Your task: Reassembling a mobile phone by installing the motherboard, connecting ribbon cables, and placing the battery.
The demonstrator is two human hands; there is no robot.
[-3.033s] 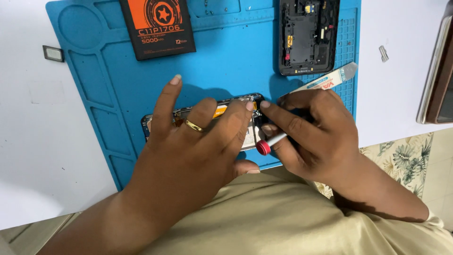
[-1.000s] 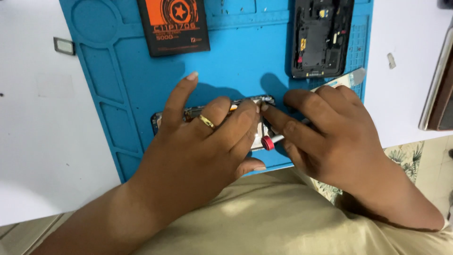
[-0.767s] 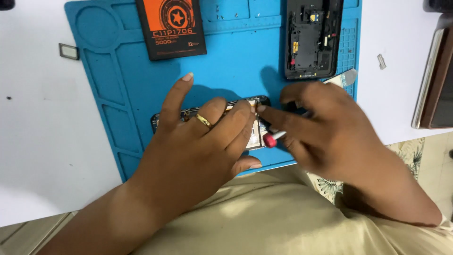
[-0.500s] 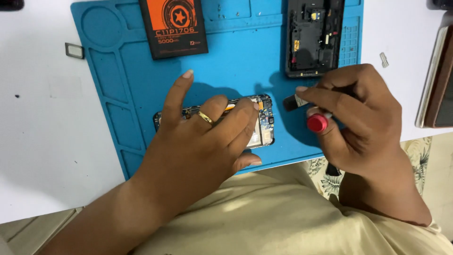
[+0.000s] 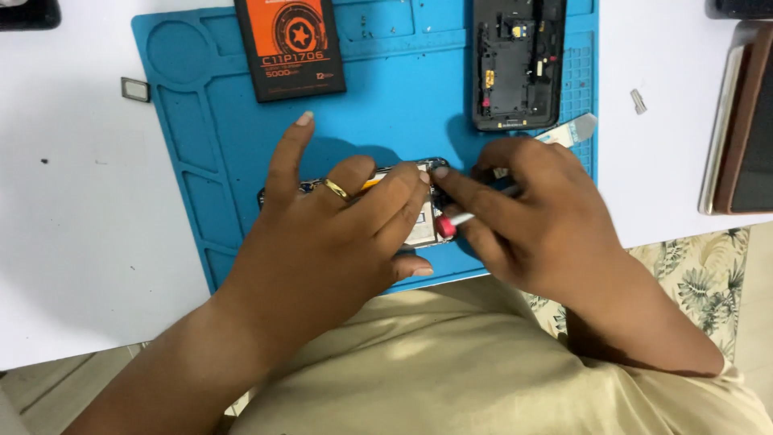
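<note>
My left hand [image 5: 338, 234], with a gold ring, lies flat over an opened phone body [image 5: 419, 225] on the blue work mat [image 5: 209, 161] and presses it down, covering most of it. My right hand [image 5: 531, 217] is shut on a small screwdriver with a red cap [image 5: 448, 225], held low across the phone's right end. The fingertips of both hands meet at the phone's top right corner. Where the screwdriver's tip sits is hidden.
A black and orange battery pack [image 5: 290, 48] lies at the mat's top. A black phone back shell [image 5: 518, 64] sits at the top right, a flat pry tool [image 5: 576, 129] below it. A small card tray [image 5: 135, 89] and metal bit [image 5: 638, 101] lie on the white table.
Half a second ago my right hand was lifted off to the right with the red-capped screwdriver upright. Now it has come back down to the phone's right end. My left hand has stayed put.
</note>
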